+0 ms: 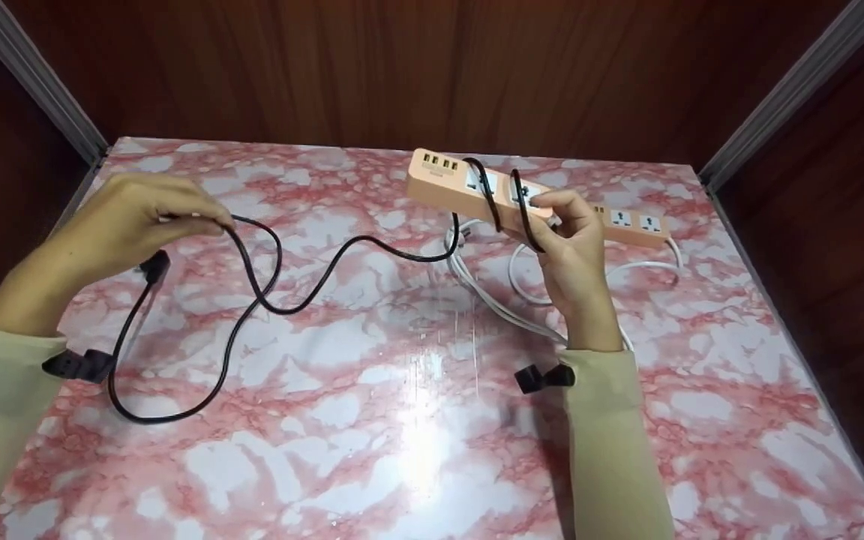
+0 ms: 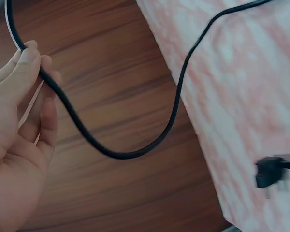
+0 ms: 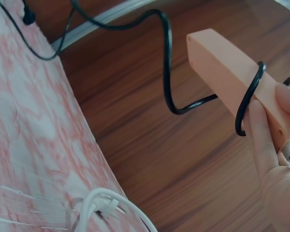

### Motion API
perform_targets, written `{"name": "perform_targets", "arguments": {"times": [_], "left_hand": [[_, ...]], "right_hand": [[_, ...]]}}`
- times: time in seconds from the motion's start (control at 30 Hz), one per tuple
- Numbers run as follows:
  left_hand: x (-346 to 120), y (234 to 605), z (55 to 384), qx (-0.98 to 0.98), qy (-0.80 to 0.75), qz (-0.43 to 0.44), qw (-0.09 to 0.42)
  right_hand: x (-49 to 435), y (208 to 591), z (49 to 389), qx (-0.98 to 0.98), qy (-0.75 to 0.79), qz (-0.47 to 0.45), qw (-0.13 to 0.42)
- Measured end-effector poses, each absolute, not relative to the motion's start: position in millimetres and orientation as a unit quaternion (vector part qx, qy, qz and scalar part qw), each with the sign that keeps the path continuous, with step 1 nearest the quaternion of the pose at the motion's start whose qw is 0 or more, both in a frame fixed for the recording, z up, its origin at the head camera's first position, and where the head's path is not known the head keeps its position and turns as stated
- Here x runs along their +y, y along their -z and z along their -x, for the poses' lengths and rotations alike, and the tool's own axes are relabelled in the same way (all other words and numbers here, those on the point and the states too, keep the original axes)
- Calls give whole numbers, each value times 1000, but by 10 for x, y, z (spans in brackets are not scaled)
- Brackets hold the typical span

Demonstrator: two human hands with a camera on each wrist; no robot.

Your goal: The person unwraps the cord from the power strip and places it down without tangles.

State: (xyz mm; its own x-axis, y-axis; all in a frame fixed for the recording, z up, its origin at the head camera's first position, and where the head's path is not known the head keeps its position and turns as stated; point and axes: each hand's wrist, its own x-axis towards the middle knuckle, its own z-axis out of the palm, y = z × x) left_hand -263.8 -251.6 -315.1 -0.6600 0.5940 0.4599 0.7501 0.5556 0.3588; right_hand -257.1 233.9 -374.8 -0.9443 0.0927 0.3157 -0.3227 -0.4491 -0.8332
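My right hand [image 1: 576, 251] grips one end of an orange power strip [image 1: 443, 191], held above the table and tilted. Black cable [image 3: 168, 63] loops twice around the strip's body, over its white sockets. From there the cable sags leftward to my left hand [image 1: 154, 214], which pinches it between thumb and fingertips in the left wrist view [image 2: 26, 60]. Beyond that pinch the black cable trails down in a wide loop over the table's left side. It ends in a black plug [image 1: 154, 266], whose prongs show in the left wrist view.
A second orange power strip [image 1: 638, 227] lies at the right back, partly behind my right hand. Its white cable [image 1: 492, 300] curls over the table, with a white plug [image 3: 106, 207] near the back middle. The red-and-white marbled table [image 1: 327, 465] meets brown wood panels [image 1: 364, 67] behind.
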Motion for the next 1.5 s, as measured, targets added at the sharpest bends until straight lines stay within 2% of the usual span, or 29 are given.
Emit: {"name": "perform_targets", "arguments": {"times": [0.6,0.87,1.07,1.17,1.5], "left_hand": [[-2709,3871,2548,-883,168,430,81],[-2711,4039,2529,-912,144,385,9],[-2624,3990,2533,-917,134,374,-37],[-2530,3905,2534,-917,142,371,-26],[-1916,3536,2471,-912,207,346,76]], "right_hand": [[2323,3756,2555,-505,-845,-135,114],[2312,3757,2555,-511,-841,-135,112],[2306,3752,2547,-514,-841,-125,115],[2305,3749,2548,-516,-840,-123,115],[2312,3735,2539,-525,-835,-122,111]]}}
